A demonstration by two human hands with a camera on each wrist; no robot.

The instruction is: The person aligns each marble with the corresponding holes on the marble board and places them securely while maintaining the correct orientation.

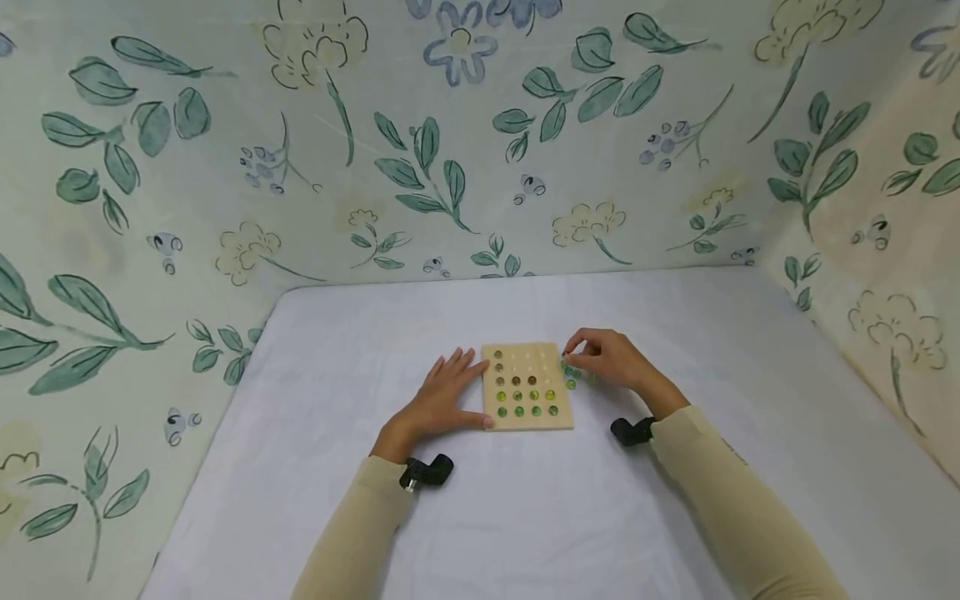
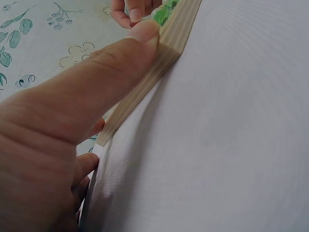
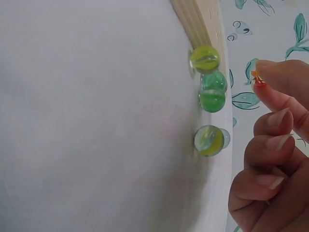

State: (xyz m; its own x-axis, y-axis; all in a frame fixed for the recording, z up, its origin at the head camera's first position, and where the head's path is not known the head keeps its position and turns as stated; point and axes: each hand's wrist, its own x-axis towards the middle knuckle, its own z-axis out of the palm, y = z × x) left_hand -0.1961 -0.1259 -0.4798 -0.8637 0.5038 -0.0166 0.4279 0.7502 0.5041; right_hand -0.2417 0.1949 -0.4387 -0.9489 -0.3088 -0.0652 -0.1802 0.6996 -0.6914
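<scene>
Left hand [image 1: 442,400] is laid flat, fingers straight, against the wooden board [image 1: 527,386] to steady it, while loose marbles [image 1: 572,377] beside it are hovered over by the right hand [image 1: 606,357], fingers curled, grip unclear.

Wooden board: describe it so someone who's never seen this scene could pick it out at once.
Start at the white table enclosed by floral-print walls. Near its middle, between the two hands, lies the wooden board: the left hand rests flat against its left edge, and the right hand hovers over loose green marbles off its right side. It is the only pale square slab, with rows of holes, many holding marbles.
</scene>
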